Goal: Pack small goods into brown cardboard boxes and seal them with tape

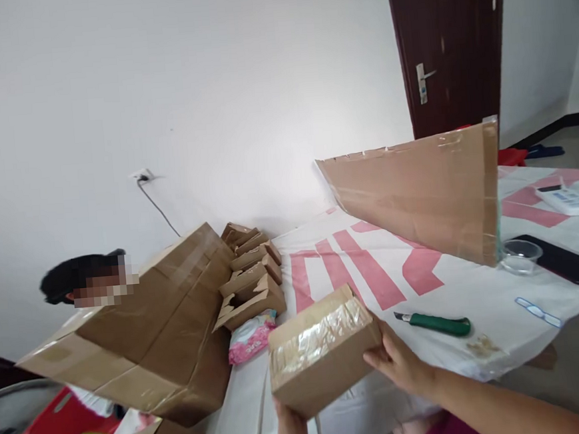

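Observation:
Between my two hands is a small brown cardboard box (324,341), its top sealed with shiny clear tape. My left hand (290,423) grips it from below at the near left corner; most of those fingers are hidden behind the box. On the right end, my right hand (393,356) is closed around the edge, thumb on the near face. A green utility knife (435,322) with its blade out lies on the cloth just right of the box. Left of the box sits a pink and white soft packet (253,337).
Several open small boxes (252,283) line up by the wall. A large carton (177,319) stands left, a person in a black cap (84,276) behind it. A cardboard panel (418,193) stands upright. Right are a clear cup (520,255), phone (568,258) and calculator (569,200).

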Demonstrator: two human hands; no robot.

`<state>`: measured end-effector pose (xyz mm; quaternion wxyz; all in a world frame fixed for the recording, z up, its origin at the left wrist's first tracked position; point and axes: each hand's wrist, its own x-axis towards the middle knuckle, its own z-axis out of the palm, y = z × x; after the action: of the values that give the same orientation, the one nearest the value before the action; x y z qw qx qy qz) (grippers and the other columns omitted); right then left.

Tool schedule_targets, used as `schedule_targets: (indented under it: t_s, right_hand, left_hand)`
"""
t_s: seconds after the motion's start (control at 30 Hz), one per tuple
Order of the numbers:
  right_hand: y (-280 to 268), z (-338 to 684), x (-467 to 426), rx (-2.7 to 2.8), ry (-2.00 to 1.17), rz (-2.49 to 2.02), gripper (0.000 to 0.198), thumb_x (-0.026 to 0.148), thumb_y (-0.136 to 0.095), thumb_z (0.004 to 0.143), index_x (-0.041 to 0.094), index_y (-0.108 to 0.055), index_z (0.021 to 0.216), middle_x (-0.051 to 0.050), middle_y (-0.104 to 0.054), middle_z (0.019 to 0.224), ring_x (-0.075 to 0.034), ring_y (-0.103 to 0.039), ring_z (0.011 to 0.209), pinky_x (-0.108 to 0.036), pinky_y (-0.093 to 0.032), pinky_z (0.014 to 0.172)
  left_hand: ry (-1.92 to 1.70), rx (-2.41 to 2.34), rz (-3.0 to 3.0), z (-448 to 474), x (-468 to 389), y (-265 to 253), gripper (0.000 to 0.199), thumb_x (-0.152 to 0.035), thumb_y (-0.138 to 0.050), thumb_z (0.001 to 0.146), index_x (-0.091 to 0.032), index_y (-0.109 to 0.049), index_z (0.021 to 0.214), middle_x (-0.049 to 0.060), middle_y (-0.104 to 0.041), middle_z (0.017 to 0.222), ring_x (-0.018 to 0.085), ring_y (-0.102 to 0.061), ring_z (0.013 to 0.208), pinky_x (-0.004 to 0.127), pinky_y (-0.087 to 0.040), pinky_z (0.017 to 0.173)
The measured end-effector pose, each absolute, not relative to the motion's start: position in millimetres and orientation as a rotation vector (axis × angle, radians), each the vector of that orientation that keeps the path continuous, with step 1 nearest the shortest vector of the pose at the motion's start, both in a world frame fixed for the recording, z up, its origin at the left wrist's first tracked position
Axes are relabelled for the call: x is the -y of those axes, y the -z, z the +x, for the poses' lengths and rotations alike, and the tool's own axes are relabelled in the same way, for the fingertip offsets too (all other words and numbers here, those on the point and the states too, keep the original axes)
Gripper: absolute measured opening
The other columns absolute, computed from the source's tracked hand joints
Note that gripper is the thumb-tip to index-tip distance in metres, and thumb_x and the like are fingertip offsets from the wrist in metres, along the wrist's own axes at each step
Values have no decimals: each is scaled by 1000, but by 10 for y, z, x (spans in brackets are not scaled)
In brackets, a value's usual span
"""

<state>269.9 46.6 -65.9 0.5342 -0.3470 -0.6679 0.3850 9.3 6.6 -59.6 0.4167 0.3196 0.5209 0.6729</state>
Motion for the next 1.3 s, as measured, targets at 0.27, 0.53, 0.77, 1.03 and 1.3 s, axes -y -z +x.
schedule_targets:
  t_s: [0.27,0.53,0.77,1.03,1.3]
  right_hand:
    - [1024,2971,-895,1779,-885,-1168,57,28,-61,74,15,-53,129,-17,-63,125,-31,-59,117,-48,-46,100]
    - [1229,3812,-847,1963,-213,-1434,31,37,-51,83,21,-69,103,-13,-71,107,-32,-64,101,-52,-51,90]
    - [1171,4110,-966,2133,-121,-1506,38,32,-39,88,23,-66,114,-10,-72,105,-28,-66,97,-44,-55,85]
    - [-66,3560,-1179,2043,46,-1307,46,32,-31,97,20,-44,140,-12,-62,131,-25,-62,115,-37,-53,91]
    - [-793,2256,-1149,2813,86,-846,48,12,-37,94,29,-52,137,-6,-68,114,-20,-64,101,-32,-51,84]
  left_hand:
    - [-1505,-1512,1217,91,-414,919,66,-73,-55,75,-18,-70,106,12,-70,116,34,-54,124,49,-35,112]
    - [-1643,-1620,1159,44,-275,1051,60,-69,-43,87,-20,-53,121,14,-58,126,27,-60,111,44,-50,94]
    - [-1659,-1676,1893,202,-366,778,35,-38,-47,96,-27,-54,128,12,-34,147,29,-37,137,50,-41,105]
    - [-1680,-1625,2022,278,-397,782,27,-21,-46,95,-26,-55,120,14,-32,145,28,-40,134,48,-46,102]
    - [-1718,-1592,2054,288,-396,758,33,-18,-48,94,-27,-53,125,14,-31,146,27,-41,133,46,-47,100]
